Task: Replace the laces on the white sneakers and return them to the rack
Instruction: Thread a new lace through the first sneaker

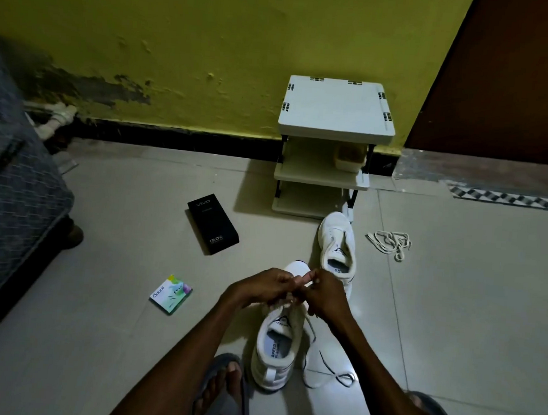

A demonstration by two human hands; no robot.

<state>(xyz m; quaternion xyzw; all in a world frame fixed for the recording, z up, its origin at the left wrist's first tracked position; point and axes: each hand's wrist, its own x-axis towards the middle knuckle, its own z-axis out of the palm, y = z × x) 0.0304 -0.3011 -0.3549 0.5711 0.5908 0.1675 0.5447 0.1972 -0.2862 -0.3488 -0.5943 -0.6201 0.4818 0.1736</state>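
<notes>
The left hand [262,289] and right hand [323,296] met fingertip to fingertip, each pinching the lace [326,373] over the forefoot of the near sneaker [276,347], which lay directly beneath them, toe pointing far. Slack lace trailed near-right. Farther off, the second sneaker [338,247] lay just before the rack [336,114], whose middle shelf held a small tub [350,157].

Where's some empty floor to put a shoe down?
Bare floor lies between the black box and the bed, and on the right, this side of the loose laces. The rack top is bare too. It is crowded in the middle: left hand, right hand, near sneaker, its trailing lace, far sneaker.
</notes>
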